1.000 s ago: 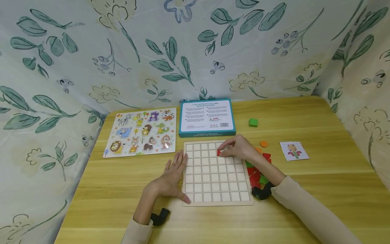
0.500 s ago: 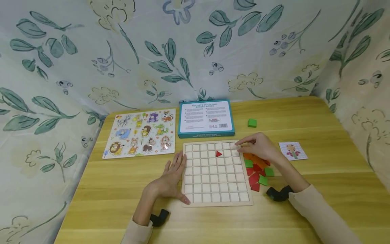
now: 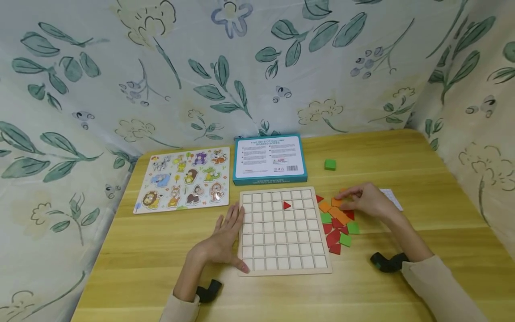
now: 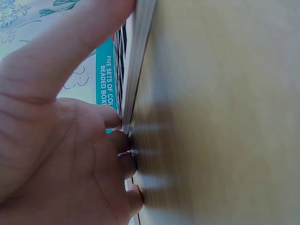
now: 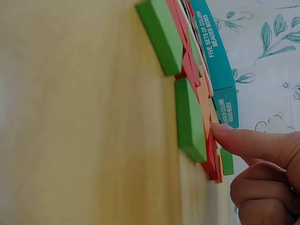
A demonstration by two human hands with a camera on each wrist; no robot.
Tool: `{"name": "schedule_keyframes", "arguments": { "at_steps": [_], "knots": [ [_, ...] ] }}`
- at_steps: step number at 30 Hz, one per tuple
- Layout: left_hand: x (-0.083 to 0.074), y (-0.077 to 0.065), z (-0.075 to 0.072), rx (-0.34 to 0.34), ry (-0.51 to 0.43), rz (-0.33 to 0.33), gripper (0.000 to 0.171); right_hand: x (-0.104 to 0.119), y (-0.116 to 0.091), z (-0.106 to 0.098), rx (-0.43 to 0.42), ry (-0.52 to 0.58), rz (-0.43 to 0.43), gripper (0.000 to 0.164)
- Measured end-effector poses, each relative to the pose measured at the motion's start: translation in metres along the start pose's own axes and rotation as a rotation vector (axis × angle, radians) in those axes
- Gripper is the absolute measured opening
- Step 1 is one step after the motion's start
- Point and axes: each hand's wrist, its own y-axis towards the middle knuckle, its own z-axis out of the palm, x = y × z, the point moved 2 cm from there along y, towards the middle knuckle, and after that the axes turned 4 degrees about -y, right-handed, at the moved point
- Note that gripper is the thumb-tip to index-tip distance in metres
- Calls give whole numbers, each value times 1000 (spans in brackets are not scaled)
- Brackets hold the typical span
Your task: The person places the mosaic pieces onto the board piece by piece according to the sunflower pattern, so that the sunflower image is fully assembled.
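My left hand (image 3: 221,239) lies at the left side of a wooden grid board (image 3: 281,273), thumb and fingers spread along its edge. The left wrist view has those fingertips against the board's side. One red triangle tile (image 3: 286,205) sits in a cell of the second row. To the right of the board, my right hand (image 3: 368,200) reaches over a pile of tiles, its thumb and forefinger at an orange tile (image 3: 336,202). In the right wrist view one extended finger (image 5: 248,140) meets the pile, the others curled; I cannot tell whether the tile is pinched.
Red and green tiles (image 3: 353,228) lie loose beside the board. A lone green block (image 3: 330,165) stands farther back. Behind the board is a teal-edged box (image 3: 269,158), with an animal puzzle (image 3: 183,179) to its left. A pattern card (image 3: 392,200) is partly behind my right hand.
My right hand has left the red triangle in the grid and moved right, off the board and onto the tile pile. My left hand has stayed at the board's left edge.
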Motion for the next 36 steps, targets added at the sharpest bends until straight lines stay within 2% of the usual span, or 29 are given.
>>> {"name": "schedule_keyframes", "arguments": {
  "at_steps": [10, 17, 28, 36],
  "knots": [
    [1, 0, 2, 3, 2, 7, 157, -3, 4, -2, -47, 0, 58, 41],
    [0, -1, 2, 0, -1, 0, 156, 0, 6, 3, -18, -15, -14, 44],
    [0, 0, 2, -2, 1, -5, 157, 1, 7, 3, -20, 0, -3, 44],
    [0, -1, 1, -9, -6, -1, 157, 5, 10, 5, -18, -64, -54, 40]
  ]
}}
